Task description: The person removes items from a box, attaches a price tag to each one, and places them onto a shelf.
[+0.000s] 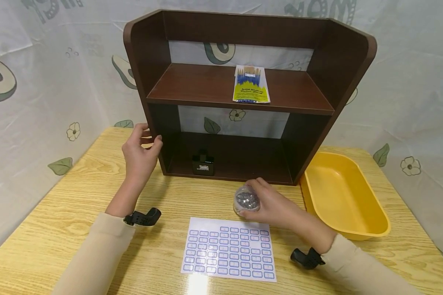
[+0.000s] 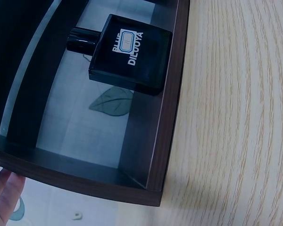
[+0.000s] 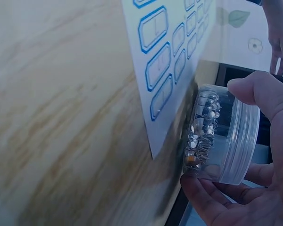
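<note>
My left hand [image 1: 141,152] grips the left side panel of a dark brown two-tier shelf [image 1: 240,107], thumb on the inner side and fingers around the outer side. My right hand [image 1: 275,207] holds a round clear plastic jar [image 3: 243,141] by its sides, close over the table in front of the shelf. Small shiny silver pieces show through the jar's wall in the right wrist view. A black perfume bottle [image 2: 132,52] with a small blue-framed label stands on the lower tier, near the left panel.
A pack of artist brushes [image 1: 251,85] lies on the upper tier. On the table [image 1: 59,213], a sheet of blue-framed labels [image 1: 229,250] lies before me, a few labels gone. A yellow basin [image 1: 345,196] stands right of the shelf. Behind hangs a patterned curtain [image 1: 66,53].
</note>
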### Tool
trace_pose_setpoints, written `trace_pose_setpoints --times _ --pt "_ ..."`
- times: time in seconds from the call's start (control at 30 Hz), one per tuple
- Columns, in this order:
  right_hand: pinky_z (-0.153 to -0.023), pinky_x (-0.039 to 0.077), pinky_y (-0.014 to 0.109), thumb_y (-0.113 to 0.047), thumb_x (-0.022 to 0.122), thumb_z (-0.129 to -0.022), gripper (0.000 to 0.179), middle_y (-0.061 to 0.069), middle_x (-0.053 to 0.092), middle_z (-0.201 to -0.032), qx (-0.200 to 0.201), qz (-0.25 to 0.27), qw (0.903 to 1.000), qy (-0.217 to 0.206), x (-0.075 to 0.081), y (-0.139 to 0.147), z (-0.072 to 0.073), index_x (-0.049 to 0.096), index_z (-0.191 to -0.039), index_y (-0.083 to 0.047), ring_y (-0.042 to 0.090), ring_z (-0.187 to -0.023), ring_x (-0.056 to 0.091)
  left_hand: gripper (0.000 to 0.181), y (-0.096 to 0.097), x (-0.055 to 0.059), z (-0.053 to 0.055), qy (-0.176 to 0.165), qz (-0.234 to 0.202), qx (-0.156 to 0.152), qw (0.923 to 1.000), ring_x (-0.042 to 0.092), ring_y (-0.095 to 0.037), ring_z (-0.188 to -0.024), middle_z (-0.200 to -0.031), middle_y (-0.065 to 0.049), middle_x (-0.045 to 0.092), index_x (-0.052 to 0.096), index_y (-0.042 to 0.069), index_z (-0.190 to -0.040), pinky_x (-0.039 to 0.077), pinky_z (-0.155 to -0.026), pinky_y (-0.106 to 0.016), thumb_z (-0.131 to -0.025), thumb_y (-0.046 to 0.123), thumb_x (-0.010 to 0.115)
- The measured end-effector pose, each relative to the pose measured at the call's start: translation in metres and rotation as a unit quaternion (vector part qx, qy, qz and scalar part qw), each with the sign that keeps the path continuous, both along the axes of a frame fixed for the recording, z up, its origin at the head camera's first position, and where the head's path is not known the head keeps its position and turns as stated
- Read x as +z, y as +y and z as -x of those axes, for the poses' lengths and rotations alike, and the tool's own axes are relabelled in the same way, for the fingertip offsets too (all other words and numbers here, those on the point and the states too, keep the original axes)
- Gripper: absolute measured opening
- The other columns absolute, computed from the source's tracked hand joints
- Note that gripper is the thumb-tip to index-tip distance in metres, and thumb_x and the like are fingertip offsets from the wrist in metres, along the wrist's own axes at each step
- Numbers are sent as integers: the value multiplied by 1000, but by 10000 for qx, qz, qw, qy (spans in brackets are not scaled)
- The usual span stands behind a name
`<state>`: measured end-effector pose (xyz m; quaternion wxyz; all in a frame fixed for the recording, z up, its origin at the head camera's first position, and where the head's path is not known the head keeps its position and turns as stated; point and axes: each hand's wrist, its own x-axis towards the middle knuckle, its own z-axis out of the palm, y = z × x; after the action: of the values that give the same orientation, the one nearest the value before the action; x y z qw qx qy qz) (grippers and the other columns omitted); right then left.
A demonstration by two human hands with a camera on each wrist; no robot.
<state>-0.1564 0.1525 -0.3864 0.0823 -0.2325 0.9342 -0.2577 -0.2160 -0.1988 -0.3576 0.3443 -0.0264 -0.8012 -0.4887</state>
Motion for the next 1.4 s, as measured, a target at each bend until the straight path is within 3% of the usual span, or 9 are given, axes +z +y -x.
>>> trace_pose_setpoints --times 0.73,1.03,1.17,1.4 --pt "-102 60 50 -48 84 -86 86 17 57 -138 90 -134 9995 -280 -4 -4 4 46 -151 -6 26 -115 62 28 0 1 0 6 164 77 9998 75 -40 -95 -110 -23 74 66 1 -124 47 -69 2 -96 5 67" --pt "-118 45 58 -47 85 -85 101 20 45 -160 101 34 9988 -477 -3 10 -4 31 -161 -6 37 -143 52 28 0 0 1 -32 140 64 9999 74 -38 -94 -111 -22 74 66 2 -125 47 -70 2 -97 6 66" --pt "-117 46 58 -44 87 -84 93 19 53 -151 29 -8 9991 -411 -2 19 -8 41 -153 -3 37 -137 56 28 1 0 0 -18 154 71 9999 75 -38 -95 -111 -22 74 66 2 -125 46 -70 2 -97 7 66" --pt "-109 53 52 -44 88 -82 62 6 65 -122 46 -480 9979 -424 1 30 -19 64 -125 -7 25 -117 59 28 0 0 0 -2 143 63 9999 75 -40 -95 -110 -24 73 66 1 -124 47 -70 2 -97 6 67"
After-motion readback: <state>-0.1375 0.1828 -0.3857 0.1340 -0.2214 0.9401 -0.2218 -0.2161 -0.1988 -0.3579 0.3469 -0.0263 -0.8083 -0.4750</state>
